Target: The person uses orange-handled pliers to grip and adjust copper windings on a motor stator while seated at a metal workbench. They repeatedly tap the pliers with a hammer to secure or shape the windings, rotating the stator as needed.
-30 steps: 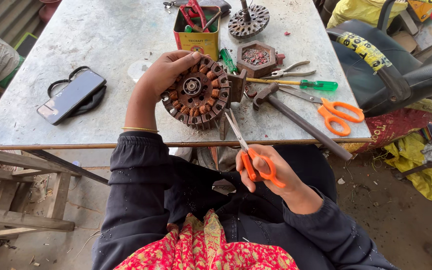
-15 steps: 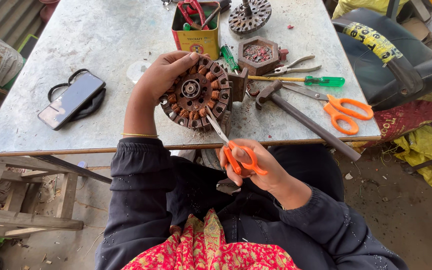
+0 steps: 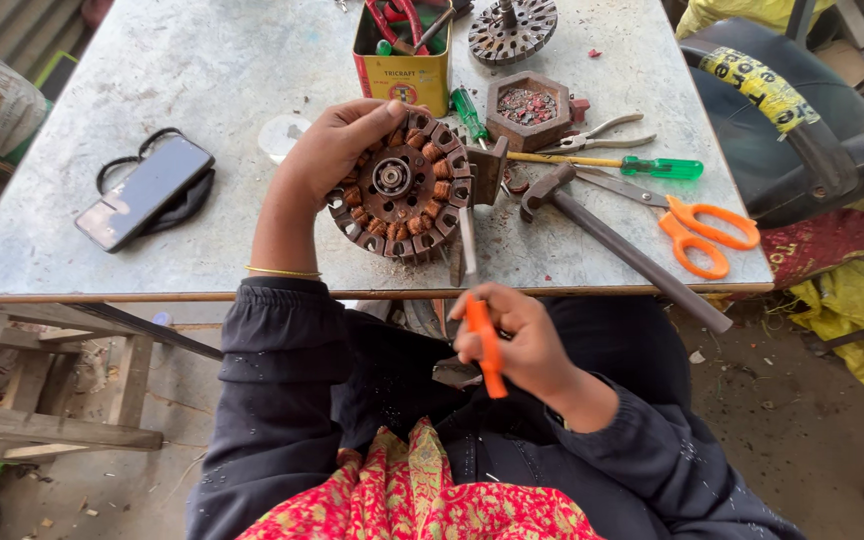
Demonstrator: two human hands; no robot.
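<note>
At the near edge of the grey worktop, the left hand cups a round motor stator with copper-wound coils, tilting it up on its rim; the fingers curl over its 10 o'clock side, thumb pressed at the top edge. The stator sits on the worktop just inside the front edge, roughly in the middle of its width. Below it, off the edge and over the lap, the right hand closes its fingers around the orange handles of a pair of scissors, whose metal blades point up toward 12 o'clock and reach the stator's 5 o'clock rim; whether the tips touch the windings I cannot tell.

At 12 o'clock from the stator stands a yellow and red tin holding tools, and at 1 o'clock a hexagonal wooden tray of small bits. Farther back lies a round perforated metal disc. To the 3 o'clock side lie a hammer, a green-handled screwdriver, pliers and a second pair of orange-handled scissors. Well apart at 9 o'clock, a dark phone rests on a black cable loop.
</note>
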